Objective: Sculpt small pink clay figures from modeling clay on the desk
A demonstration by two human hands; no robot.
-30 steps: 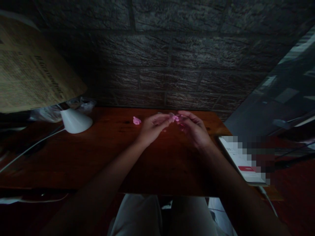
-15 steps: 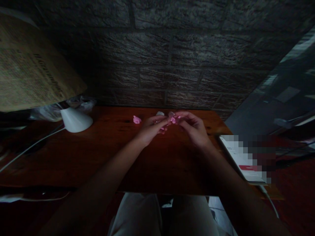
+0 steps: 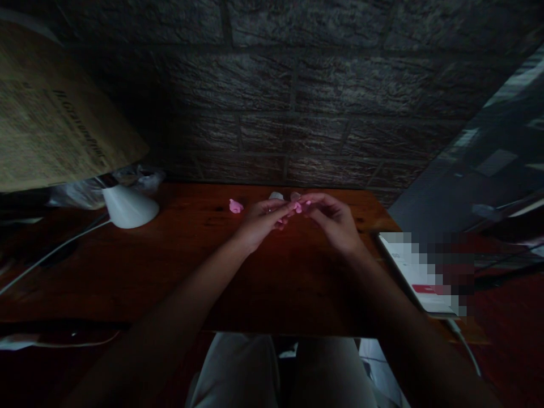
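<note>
Pink piece (image 3: 298,208), frame centre, over brown desk (image 3: 191,226); newsprint-patterned lampshade (image 3: 55,124) upper left; left hand (image 3: 260,224) and right hand (image 3: 339,223) at centre, fingertips nearly meeting, both pinching that piece; pink lump (image 3: 235,206) on desk, left of hands; small white object (image 3: 276,195) just behind left hand, partly hidden.

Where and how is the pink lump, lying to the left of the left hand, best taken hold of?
Probably by its opposite sides, in a pinch from above: the pink lump is small and irregular, and nothing covers it. The left hand is nearest, but it holds another pink piece.
</note>
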